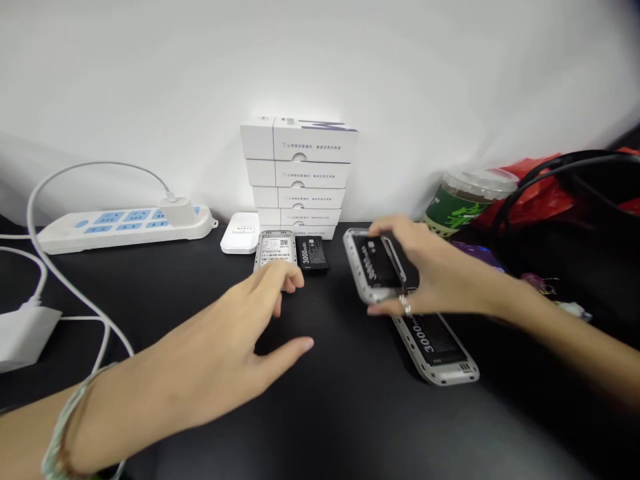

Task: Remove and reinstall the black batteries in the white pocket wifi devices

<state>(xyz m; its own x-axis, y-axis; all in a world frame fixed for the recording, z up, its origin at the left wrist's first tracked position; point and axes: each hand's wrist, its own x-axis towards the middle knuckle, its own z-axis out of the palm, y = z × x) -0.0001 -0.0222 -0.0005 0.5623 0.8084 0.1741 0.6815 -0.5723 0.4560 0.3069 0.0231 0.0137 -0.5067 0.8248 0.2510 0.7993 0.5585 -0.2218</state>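
Note:
My right hand (430,267) grips a silver-framed battery case (373,267) by its edges, with a black 3000mAh battery (375,263) lying inside it. Below that hand, a second silver case (435,350) with a black 3000mAh battery lies on the black tabletop (350,413). My left hand (235,333) is spread, with its fingertips at the lower edge of a third silver case (274,252), whose back carries a white label. A loose black battery (313,253) lies beside that case. I cannot tell whether the fingertips touch it.
Behind the hands stands a stack of white boxes (299,177) against the white wall. A white power strip (125,230) with a plugged-in cable lies at the left, near a white charger (23,337). A green-labelled tub (467,200) and a red bag (530,197) stand at the right.

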